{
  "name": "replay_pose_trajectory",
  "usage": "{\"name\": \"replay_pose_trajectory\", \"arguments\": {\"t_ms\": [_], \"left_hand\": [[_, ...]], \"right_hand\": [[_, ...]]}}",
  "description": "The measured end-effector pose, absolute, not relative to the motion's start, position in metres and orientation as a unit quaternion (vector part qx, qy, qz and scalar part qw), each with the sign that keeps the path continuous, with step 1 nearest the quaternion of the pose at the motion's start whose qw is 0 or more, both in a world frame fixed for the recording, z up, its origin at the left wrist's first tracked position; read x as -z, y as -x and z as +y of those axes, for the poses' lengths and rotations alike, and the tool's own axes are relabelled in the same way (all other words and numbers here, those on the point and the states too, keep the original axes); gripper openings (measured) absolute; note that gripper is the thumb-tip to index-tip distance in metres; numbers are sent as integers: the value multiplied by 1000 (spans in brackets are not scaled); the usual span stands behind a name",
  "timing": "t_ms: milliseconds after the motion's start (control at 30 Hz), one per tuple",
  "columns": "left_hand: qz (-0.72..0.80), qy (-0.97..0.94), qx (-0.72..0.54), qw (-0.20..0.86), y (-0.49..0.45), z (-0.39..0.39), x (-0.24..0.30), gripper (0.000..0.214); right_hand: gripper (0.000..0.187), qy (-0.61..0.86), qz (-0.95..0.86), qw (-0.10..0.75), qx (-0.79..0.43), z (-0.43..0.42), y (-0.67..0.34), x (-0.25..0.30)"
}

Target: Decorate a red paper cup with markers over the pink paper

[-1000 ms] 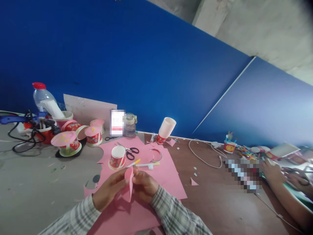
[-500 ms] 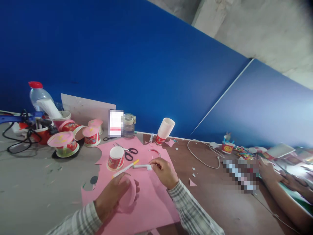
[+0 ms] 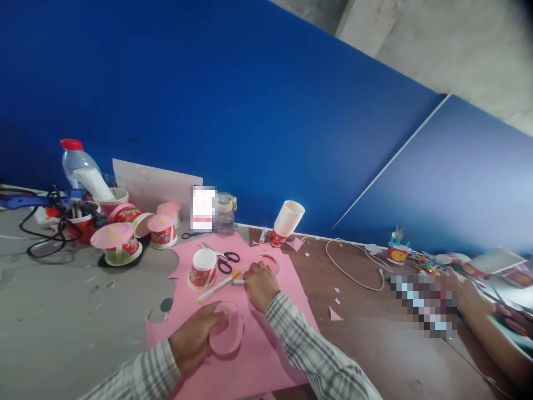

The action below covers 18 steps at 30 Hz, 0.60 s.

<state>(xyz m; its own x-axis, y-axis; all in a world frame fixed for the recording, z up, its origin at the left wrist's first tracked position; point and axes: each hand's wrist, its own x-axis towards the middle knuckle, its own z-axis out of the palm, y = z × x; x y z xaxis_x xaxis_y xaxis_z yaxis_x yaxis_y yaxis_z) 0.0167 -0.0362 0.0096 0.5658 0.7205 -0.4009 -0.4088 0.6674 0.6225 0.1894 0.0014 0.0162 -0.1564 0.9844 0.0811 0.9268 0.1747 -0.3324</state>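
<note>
My left hand [image 3: 200,336] is closed on a round pink paper disc [image 3: 226,329], the thumb lying over its face. My right hand [image 3: 261,286] reaches over the pink sheet [image 3: 270,339] with its fingers bent around a white marker [image 3: 239,282]; only one end of that marker shows. Beside it lies a white marker with a yellow end [image 3: 219,287]. Further back, an upturned red-and-white paper cup [image 3: 202,269] stands on the sheet, with black-handled scissors [image 3: 225,262] just to its right.
Pink-topped cups [image 3: 162,230] crowd the left, near a bottle with a red cap [image 3: 81,161] and a blue tool with a black cable [image 3: 35,201]. A glass jar [image 3: 225,214] and stacked white cups [image 3: 287,222] stand by the blue wall. Another person's hand [image 3: 474,297] works at far right.
The pink disc has turned so its face shows more. My right hand has moved left and lower over the white marker, covering more of it. The view has shifted slightly.
</note>
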Motion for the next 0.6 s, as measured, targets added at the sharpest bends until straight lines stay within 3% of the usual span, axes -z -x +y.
{"name": "replay_pose_trajectory", "arguments": {"t_ms": [167,400,500,600], "left_hand": [[305,-233,-315,868,-16,-35,-12,20],[272,-284,-306,867,-14,-33,-20,15],[273,-277,-308,868,-15,-33,-16,19],[295,-252,-320,865,-14,-33,-14,26]], "right_hand": [[7,625,-732,242,-120,0,-198,-32],[8,614,-577,516,-156,-10,-230,-68],[18,588,-502,591,-230,-12,-234,-67],[27,551,-458,608,-343,-13,-230,-56]]}}
